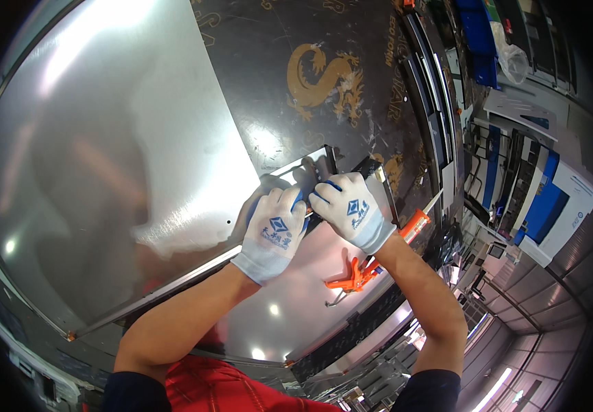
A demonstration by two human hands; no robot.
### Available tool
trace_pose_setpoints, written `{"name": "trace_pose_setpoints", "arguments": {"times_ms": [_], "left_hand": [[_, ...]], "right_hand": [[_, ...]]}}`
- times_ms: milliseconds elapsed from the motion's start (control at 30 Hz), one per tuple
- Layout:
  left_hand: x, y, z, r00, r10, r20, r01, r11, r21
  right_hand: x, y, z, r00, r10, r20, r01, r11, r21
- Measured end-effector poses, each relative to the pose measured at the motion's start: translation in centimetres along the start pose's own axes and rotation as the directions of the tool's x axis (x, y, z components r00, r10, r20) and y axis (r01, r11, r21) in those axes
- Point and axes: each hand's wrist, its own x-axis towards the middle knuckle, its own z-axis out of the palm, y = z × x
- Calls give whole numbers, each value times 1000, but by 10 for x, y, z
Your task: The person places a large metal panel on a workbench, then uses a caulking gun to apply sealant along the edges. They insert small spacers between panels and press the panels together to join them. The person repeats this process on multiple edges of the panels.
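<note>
Both hands wear white knit gloves with blue palms and blue printing, and meet near the middle of the view. My left hand (272, 230) is closed, its curled fingers at the edge of a shiny metal piece (296, 167) with a dark rim. My right hand (353, 211) is closed just beside it, fingertips pinched together at the same edge. What lies between the fingertips is mostly hidden. Finger reflections show in the metal. Below my right hand lies an orange caulking gun (355, 276), its orange front end (415, 225) showing past my wrist.
A large shiny metal sheet (104, 151) covers the left of the dark worktable (255, 75), which bears gold dragon prints. Another shiny panel (289, 309) lies under the caulking gun. Long dark and silver strips (434, 103) line the table's right side. A white-and-blue machine (551, 206) stands beyond.
</note>
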Motion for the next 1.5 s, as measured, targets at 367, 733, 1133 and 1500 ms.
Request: {"name": "trace_pose_setpoints", "arguments": {"times_ms": [367,733,1133,1500], "left_hand": [[11,5,-5,994,-62,89,59,998,39],[6,15,-21,998,-24,58,24,1000,-1],[-340,-122,-216,826,-159,-540,472,718,511],[-494,-280,-338,182,-870,-457,885,347,-309]], "right_hand": [[10,-7,-15,985,101,140,-109,993,48],[-38,-114,4,679,708,-194,-607,691,393],[-11,-323,46,396,877,270,-108,-248,963],[148,-395,53,323,779,538,-279,-465,840]]}}
